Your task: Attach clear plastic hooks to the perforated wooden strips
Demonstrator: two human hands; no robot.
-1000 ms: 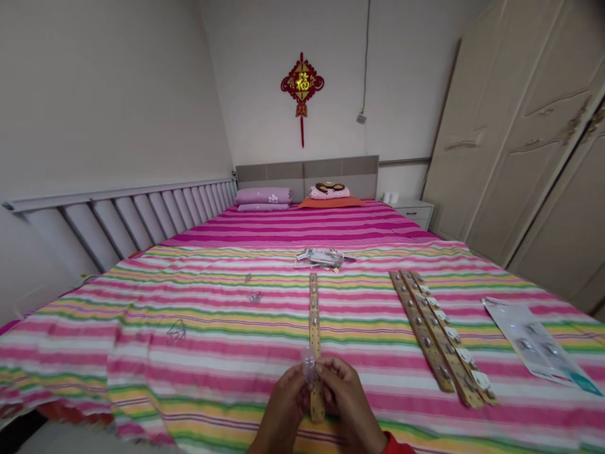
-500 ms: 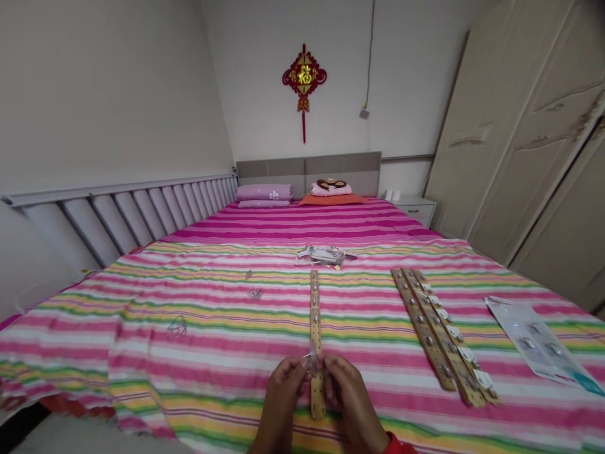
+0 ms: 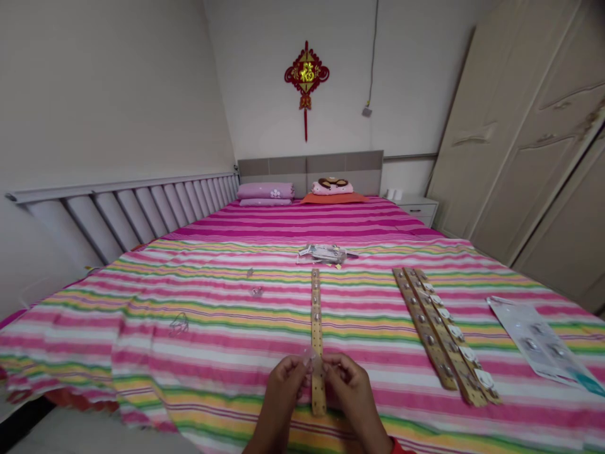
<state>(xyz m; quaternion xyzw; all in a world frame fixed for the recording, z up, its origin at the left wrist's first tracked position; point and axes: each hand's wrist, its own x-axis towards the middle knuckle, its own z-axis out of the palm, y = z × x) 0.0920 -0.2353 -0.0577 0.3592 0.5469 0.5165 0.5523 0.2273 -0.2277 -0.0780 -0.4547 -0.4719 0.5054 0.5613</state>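
A long tan strip (image 3: pixel 316 321) studded with small metal pieces lies on the striped bedspread (image 3: pixel 212 328), running away from me. My left hand (image 3: pixel 283 384) and my right hand (image 3: pixel 350 391) meet over its near end. Both pinch a small clear plastic piece (image 3: pixel 309 360) between thumbs and fingertips, just above the strip. The near end of the strip shows between my wrists.
Two more tan strips (image 3: pixel 442 331) with metal and white pieces lie to the right. A plastic packet (image 3: pixel 539 343) sits at the far right. Loose packets (image 3: pixel 326 254) and small clear bits (image 3: pixel 256 292) lie farther up the bed. A wardrobe (image 3: pixel 534 139) stands right, a padded rail (image 3: pixel 142 214) left.
My hands have stayed together over the strip's near end, lowering the clear piece slightly toward it. The view has shifted a little.
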